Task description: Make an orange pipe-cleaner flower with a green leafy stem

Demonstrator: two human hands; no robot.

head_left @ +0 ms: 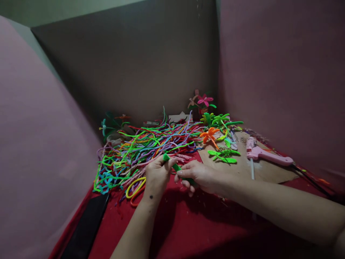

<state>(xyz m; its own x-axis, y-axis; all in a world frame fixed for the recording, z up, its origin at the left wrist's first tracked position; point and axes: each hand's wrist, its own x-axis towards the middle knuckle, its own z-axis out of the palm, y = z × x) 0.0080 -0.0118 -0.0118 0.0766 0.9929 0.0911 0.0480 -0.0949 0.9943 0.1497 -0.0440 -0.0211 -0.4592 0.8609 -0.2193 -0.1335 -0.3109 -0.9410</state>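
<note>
Between my two hands, above the red cloth (129, 230), is a green fuzzy strip that looks like pipe cleaner (176, 167), slanting down to the right. My left hand (158, 172) pinches its upper end between thumb and fingers. Lower down, my right hand (199, 174) is closed on the same strip, and the fingers hide part of it. Just behind the hands spreads a big tangled heap of colourful pipe cleaners (151, 140). Finished-looking green leaf shapes (225, 156) and an orange pipe-cleaner flower (209, 135) lie to the right of the heap.
A pink glue gun (269, 155) rests on a brown board (269, 172) at the right, its cord trailing off. A black flat object (87, 225) lies at the left edge. Pipe-cleaner flowers (205, 100) stand at the back. Pink and grey panels (280, 64) enclose the table.
</note>
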